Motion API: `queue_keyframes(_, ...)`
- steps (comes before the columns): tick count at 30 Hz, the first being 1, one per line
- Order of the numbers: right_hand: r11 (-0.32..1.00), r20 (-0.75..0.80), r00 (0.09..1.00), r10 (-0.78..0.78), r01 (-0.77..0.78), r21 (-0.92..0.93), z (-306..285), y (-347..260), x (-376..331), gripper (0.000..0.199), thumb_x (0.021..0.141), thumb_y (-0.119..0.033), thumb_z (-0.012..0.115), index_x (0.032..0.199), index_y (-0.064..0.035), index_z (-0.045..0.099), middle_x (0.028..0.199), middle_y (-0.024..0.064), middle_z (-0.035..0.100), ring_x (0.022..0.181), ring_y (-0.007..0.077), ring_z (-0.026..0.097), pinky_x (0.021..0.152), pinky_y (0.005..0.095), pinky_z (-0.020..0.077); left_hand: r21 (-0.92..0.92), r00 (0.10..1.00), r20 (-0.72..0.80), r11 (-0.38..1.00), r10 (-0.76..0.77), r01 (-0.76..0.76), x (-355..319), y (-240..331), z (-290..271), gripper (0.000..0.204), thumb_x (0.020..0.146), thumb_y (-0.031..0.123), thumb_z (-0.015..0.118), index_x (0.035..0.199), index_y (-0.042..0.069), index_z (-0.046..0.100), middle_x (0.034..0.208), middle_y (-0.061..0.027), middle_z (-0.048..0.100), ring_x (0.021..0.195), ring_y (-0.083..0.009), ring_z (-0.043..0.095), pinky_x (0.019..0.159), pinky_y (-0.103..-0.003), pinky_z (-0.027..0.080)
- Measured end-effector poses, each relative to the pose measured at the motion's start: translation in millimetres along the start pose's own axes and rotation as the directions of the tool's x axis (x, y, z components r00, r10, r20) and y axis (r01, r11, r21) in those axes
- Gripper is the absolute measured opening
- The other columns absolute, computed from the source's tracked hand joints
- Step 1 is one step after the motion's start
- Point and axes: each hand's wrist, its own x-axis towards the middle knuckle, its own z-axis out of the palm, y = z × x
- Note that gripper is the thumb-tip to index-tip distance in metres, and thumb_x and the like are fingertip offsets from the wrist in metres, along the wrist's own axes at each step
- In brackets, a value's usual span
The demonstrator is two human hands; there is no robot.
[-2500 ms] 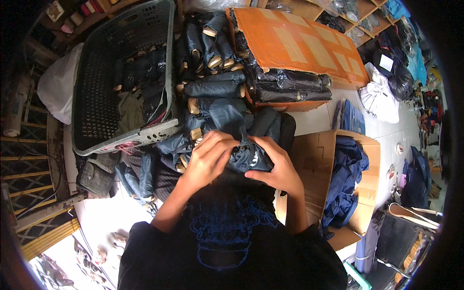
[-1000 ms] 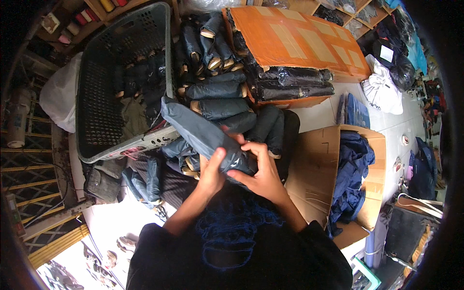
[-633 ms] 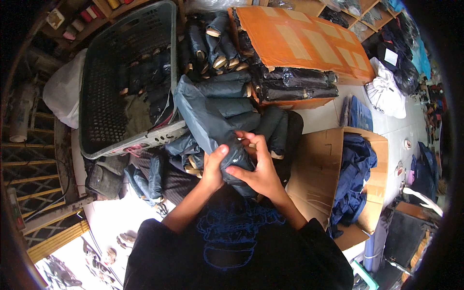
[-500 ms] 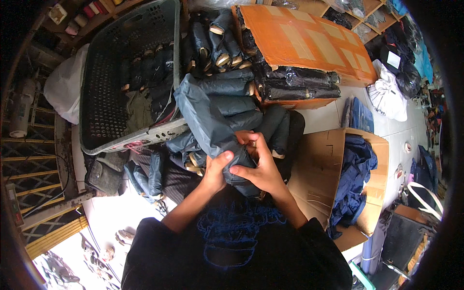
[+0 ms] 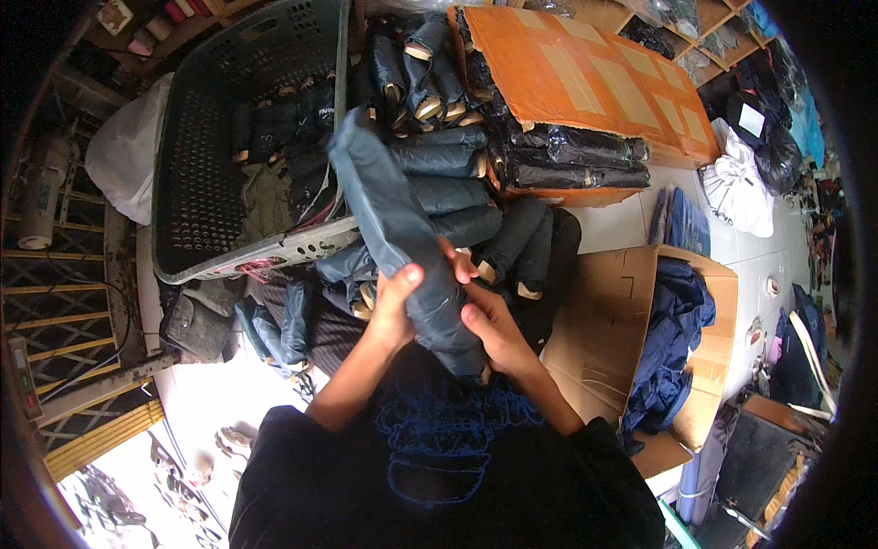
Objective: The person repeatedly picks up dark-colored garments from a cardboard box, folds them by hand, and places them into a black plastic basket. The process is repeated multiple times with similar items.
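Slanting up and away to the left, a long blue-grey bundle (image 5: 389, 210) lies across the person's two hands, its near end close to the black shirt (image 5: 439, 476) below the grip. From where I'm standing, the left hand (image 5: 393, 309) is wrapped round the bundle's left side, thumb laid over the top. The right hand (image 5: 498, 328) sits against the right side, lower down, thumb and fingers partly curled with their tips at the bundle; how tightly it grips I can't tell. A few fingertips (image 5: 463, 266) poke out on the bundle's far side, and I can't say whose they are.

Just beyond the grip, more wrapped rolls (image 5: 453, 194) lie heaped together, pale pieces showing at several ends. Up and left of the hands stands a dark perforated basket (image 5: 297, 249) with black bundles (image 5: 283, 114) inside. Farther beyond, to the right, is an orange carton (image 5: 585, 78) patched with tan tape. Right of the grip, an open cardboard box (image 5: 599, 320) holds crumpled navy cloth (image 5: 672, 343). Left of it, a few short rolls (image 5: 293, 325) lie beside dark striped fabric (image 5: 334, 346).
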Motion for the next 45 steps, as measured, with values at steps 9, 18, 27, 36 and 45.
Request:
queue_keyframes(9, 0.96, -0.174, 0.954, -0.246, 0.215, -0.176, 18, -22, 2, 0.054, 0.089, -0.014, 0.062, 0.136, 0.003, 0.041, 0.131, 0.0122, 0.051, 0.122, 0.0198, 0.046, 0.105, 0.0338, 0.0328, 0.116, 0.992, 0.084, 0.989, -0.099, 0.089, -5, 1, -7, 0.075, 0.076, 0.041, 0.071, 0.13, -0.003, 0.042, 0.126, -0.0189, 0.053, 0.122, -0.0276, 0.048, 0.104, -0.039, 0.036)
queue_keyframes(18, 0.752, -0.107, 0.825, -0.555, 0.443, -0.488, 17, -19, 12, 0.055, 0.084, -0.012, 0.071, 0.13, 0.002, 0.044, 0.132, 0.0174, 0.051, 0.115, 0.0236, 0.055, 0.098, 0.0339, 0.0414, 0.045, 0.984, -0.15, 0.995, 0.091, -0.085, -2, 25, 17, 0.073, 0.075, 0.017, 0.074, 0.134, -0.002, 0.034, 0.114, -0.0162, 0.056, 0.106, -0.0247, 0.058, 0.095, -0.038, 0.045)
queue_keyframes(27, 0.715, -0.113, 0.786, -0.608, 0.481, -0.507, 24, -22, 7, 0.061, 0.076, -0.01, 0.079, 0.12, -0.001, 0.037, 0.115, 0.0216, 0.058, 0.104, 0.0244, 0.06, 0.089, 0.0363, 0.0473, 0.046, 0.993, -0.114, 0.999, -0.009, 0.014, -14, 6, 21, 0.041, 0.076, 0.01, 0.07, 0.111, 0.0, 0.052, 0.1, -0.0118, 0.062, 0.103, -0.0246, 0.059, 0.093, -0.039, 0.044)
queue_keyframes(36, 0.941, 0.128, 0.984, -0.121, 0.155, -0.299, 7, -25, 13, 0.063, 0.091, -0.029, 0.058, 0.138, 0.0038, 0.031, 0.13, 0.0194, 0.048, 0.121, 0.0267, 0.047, 0.102, 0.0374, 0.0346, 0.217, 0.991, 0.123, 0.974, 0.042, -0.068, 3, 16, -2, 0.055, 0.076, 0.045, 0.063, 0.103, -0.003, 0.059, 0.119, -0.0238, 0.059, 0.129, -0.0356, 0.042, 0.106, -0.048, 0.032)
queue_keyframes(45, 0.877, -0.079, 0.969, -0.232, 0.173, -0.448, 24, -10, 11, 0.054, 0.091, -0.028, 0.058, 0.131, 0.0031, 0.038, 0.101, 0.0242, 0.063, 0.095, 0.0325, 0.065, 0.082, 0.0389, 0.0487, 0.19, 0.963, -0.252, 0.981, 0.097, -0.049, -2, 21, 7, 0.04, 0.079, 0.019, 0.072, 0.108, -0.004, 0.056, 0.098, -0.0167, 0.065, 0.089, -0.0243, 0.065, 0.078, -0.034, 0.053)
